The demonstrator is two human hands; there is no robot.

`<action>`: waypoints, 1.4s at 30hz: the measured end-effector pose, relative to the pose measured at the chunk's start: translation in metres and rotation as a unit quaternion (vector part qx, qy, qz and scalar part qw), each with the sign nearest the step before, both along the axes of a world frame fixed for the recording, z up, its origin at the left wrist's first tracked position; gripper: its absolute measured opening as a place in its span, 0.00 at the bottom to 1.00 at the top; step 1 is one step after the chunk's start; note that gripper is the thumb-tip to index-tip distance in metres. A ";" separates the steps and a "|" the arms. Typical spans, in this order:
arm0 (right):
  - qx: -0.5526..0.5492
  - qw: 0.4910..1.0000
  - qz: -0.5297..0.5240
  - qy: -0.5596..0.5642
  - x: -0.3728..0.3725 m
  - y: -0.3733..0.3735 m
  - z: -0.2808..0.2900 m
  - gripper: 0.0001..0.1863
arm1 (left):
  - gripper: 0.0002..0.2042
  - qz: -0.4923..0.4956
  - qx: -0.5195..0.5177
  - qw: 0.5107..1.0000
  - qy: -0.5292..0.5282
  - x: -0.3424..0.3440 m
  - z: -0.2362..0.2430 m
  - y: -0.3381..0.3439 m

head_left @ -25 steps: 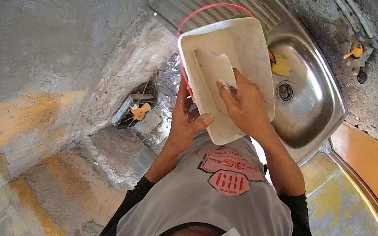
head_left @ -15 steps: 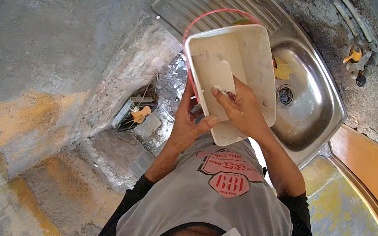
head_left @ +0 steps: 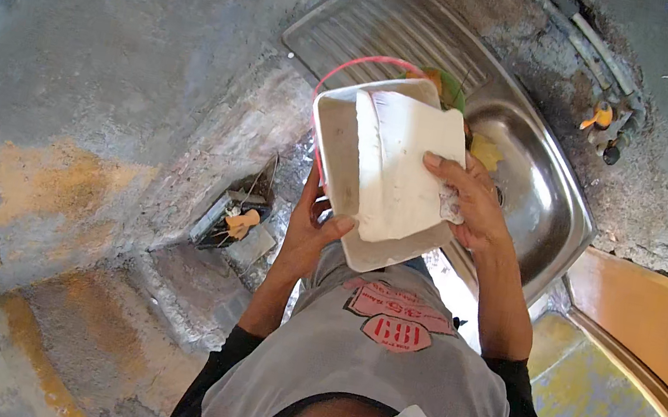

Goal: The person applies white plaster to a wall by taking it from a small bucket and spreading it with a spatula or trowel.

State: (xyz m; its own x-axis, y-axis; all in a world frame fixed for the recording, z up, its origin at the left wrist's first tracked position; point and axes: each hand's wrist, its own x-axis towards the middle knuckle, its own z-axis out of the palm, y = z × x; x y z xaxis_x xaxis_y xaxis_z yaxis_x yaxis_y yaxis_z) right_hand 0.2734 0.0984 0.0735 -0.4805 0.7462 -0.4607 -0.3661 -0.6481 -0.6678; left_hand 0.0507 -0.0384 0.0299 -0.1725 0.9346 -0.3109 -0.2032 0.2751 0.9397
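Note:
A cream rectangular tray (head_left: 342, 148) is held over the sink's edge, my left hand (head_left: 315, 214) closed on its left side with the thumb at the rim. A broad white flat piece (head_left: 394, 166), looking coated in white, covers much of the tray's inside. My right hand (head_left: 476, 201) grips that piece at its right side, thumb on top. A red loop (head_left: 370, 56) arches beside the tray's far end. Behind it, a green bowl (head_left: 456, 96) is partly hidden.
The steel sink (head_left: 546, 200) has a ribbed drainboard (head_left: 366, 15) and something yellow inside. Pipes and an orange-handled valve (head_left: 598, 117) are at upper right. An orange object (head_left: 241, 222) lies among clutter in the left recess. Rough concrete walls and an orange panel (head_left: 635, 312) surround me.
The white piece my right hand holds has been lifted and turned, now broad side up across the tray. The tray and both hands have shifted slightly toward my body.

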 end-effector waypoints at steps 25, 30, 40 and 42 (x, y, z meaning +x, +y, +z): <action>0.795 -0.167 -0.292 -0.505 -0.040 0.256 0.379 0.25 | 0.51 0.167 0.004 0.967 -0.192 -0.055 -0.015 -0.004; 0.703 -0.388 -0.066 -0.592 -0.111 0.418 0.357 0.27 | 0.52 0.174 -0.026 0.956 -0.236 -0.108 -0.068 0.031; 0.655 -0.396 0.018 -0.643 -0.073 0.476 0.368 0.26 | 0.52 0.166 -0.036 0.956 -0.241 -0.148 -0.055 0.076; 0.674 -0.374 0.001 -0.637 -0.053 0.443 0.359 0.24 | 0.52 0.171 -0.028 0.957 -0.235 -0.152 -0.039 0.077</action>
State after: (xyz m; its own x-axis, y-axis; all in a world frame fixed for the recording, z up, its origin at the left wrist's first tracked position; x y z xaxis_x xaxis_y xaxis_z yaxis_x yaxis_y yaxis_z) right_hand 0.2208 0.5415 0.4322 -0.9513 0.2483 0.1825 0.1675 -0.0804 0.9826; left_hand -0.1009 0.0385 -0.0094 -0.2936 0.8283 -0.4772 -0.6859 0.1651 0.7087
